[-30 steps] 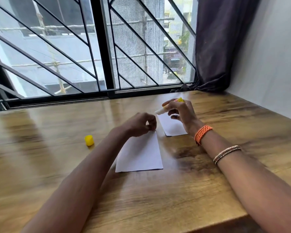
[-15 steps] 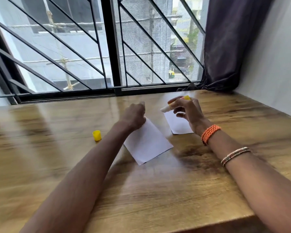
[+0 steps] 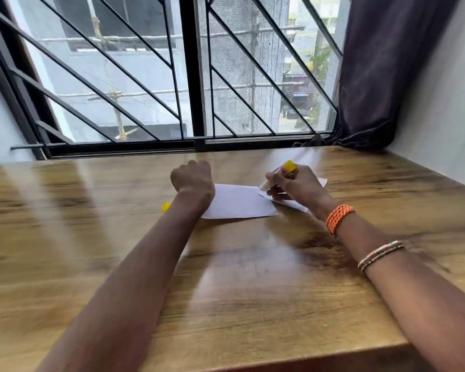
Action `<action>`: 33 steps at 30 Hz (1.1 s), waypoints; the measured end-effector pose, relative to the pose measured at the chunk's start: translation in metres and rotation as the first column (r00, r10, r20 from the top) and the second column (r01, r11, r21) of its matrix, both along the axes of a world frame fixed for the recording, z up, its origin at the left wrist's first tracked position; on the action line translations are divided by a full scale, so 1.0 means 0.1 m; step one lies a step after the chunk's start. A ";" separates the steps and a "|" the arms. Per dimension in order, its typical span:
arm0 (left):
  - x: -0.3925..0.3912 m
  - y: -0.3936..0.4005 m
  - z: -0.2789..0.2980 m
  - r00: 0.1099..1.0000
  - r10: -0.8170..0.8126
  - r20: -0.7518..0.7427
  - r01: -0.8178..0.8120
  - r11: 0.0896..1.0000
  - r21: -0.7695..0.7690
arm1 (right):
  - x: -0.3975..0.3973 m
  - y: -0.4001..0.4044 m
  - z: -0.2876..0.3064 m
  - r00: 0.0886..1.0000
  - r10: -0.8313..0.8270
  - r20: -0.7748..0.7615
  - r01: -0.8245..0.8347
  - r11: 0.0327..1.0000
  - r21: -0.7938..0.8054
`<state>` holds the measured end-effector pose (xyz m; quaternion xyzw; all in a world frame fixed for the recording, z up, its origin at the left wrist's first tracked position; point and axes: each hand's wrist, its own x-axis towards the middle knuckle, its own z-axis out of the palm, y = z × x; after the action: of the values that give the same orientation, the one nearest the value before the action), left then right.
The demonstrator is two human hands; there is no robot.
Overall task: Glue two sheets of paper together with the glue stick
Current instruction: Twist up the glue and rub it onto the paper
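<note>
A white paper sheet [image 3: 239, 202] lies flat on the wooden table [image 3: 253, 277]. My left hand [image 3: 192, 181] sits at the sheet's left end with fingers curled under, gripping that edge; the fingertips are hidden. My right hand [image 3: 300, 187] holds the uncapped glue stick [image 3: 278, 175], yellow end up and white tip slanting down-left, just above the sheet's right end. A second white sheet [image 3: 293, 204] lies under my right hand, and its left corner overlaps the first sheet.
The yellow glue cap [image 3: 166, 207] stands on the table left of my left forearm, partly hidden by it. A barred window [image 3: 193, 76] runs along the far edge, with a dark curtain [image 3: 373, 76] and a wall on the right.
My left hand has turned the sheet from lengthwise to crosswise and slid it toward the second sheet. My right hand has lowered the glue stick's tip toward the paper. The camera has tilted.
</note>
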<state>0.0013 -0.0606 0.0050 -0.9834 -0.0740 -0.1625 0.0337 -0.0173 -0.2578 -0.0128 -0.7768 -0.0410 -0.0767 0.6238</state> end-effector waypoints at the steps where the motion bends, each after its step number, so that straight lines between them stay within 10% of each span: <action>1: -0.01 0.01 -0.01 1.000 -0.006 0.008 0.006 1.000 0.010 | 0.00 0.01 0.00 1.000 -0.007 0.009 0.007 1.000 -0.022; 10: -0.05 -0.09 -0.08 0.953 -0.279 0.120 0.280 0.960 0.003 | 0.05 -0.11 -0.03 0.958 -0.255 0.130 0.274 0.949 -0.156; 15: -0.16 -0.37 -0.23 0.811 -0.578 -0.092 0.559 0.811 -0.174 | 0.07 -0.20 -0.04 0.915 -0.365 0.169 0.391 0.906 -0.161; 33: -0.14 -0.31 -0.31 0.807 -0.574 -0.141 0.554 0.817 -0.158 | 0.22 0.06 -0.06 0.943 -0.220 0.249 0.322 0.791 -0.520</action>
<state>-0.0126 -0.0913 -0.0258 -0.9718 0.2162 -0.0702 -0.0633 0.0043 -0.2521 -0.0191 -0.9115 -0.0042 -0.2185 0.3484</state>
